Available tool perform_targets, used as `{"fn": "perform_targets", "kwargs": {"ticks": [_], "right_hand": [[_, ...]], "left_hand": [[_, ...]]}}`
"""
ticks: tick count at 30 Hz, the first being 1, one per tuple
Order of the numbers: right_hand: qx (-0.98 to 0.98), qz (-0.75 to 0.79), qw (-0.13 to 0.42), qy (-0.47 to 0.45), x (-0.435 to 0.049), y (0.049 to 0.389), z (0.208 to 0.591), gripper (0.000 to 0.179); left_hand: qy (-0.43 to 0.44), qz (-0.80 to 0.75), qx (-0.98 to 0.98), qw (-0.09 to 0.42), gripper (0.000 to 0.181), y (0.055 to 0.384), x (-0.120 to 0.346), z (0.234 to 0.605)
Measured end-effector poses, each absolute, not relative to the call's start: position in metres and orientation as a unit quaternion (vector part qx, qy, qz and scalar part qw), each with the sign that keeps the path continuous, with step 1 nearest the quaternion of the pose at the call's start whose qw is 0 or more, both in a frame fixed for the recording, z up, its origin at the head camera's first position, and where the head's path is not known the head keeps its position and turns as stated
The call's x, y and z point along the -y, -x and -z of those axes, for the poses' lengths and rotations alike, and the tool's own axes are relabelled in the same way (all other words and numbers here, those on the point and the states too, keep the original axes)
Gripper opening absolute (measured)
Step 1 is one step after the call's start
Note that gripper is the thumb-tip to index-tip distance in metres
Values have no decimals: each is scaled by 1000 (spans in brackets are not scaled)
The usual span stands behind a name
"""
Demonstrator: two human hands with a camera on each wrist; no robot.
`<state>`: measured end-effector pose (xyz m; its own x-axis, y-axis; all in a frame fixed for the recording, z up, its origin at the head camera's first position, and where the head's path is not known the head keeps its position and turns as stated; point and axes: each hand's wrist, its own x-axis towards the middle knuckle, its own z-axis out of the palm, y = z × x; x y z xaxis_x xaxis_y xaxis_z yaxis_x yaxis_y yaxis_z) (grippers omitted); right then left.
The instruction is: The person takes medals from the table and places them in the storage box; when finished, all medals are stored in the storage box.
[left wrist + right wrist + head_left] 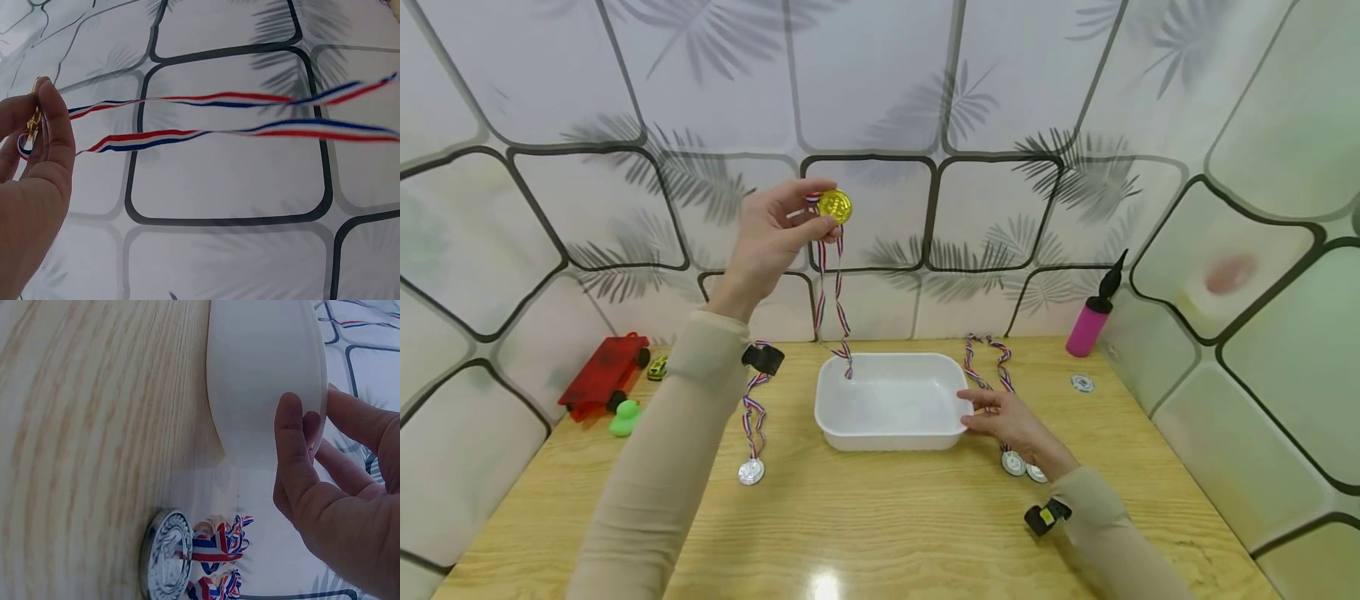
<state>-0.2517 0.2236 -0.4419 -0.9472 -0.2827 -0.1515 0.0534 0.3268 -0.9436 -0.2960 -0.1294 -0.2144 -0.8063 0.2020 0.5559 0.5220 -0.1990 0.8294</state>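
High above the table, my left hand [767,229] pinches a gold medal [835,206] between thumb and fingers. Its red, white and blue ribbon [165,139] hangs in a loop, and in the head view the lower end overlaps the back left of a white plastic tub [895,442]. My right hand [1018,427] grips the tub's right rim, fingers on both sides of the wall [265,369]. Just beyond that hand lie two silver medals [1012,463] with striped ribbons, one partly hidden by the wrist. Another silver medal [751,472] lies left of the tub.
On the left stand a red toy vehicle [604,377], a small yellow toy car [657,367] and a green rubber duck [625,419]. At the back right are a pink hand pump [1087,327] and a poker chip [1082,383]. A patterned wall [872,212] borders the wooden table [850,517].
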Motion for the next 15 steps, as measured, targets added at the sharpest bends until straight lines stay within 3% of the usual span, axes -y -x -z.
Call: {"fn": "perform_targets", "kwargs": {"ticks": [15], "right_hand": [[-801, 576, 148, 70, -224, 251, 441, 52]], "left_hand": [[282, 620, 732, -6, 34, 299, 102, 253]]}}
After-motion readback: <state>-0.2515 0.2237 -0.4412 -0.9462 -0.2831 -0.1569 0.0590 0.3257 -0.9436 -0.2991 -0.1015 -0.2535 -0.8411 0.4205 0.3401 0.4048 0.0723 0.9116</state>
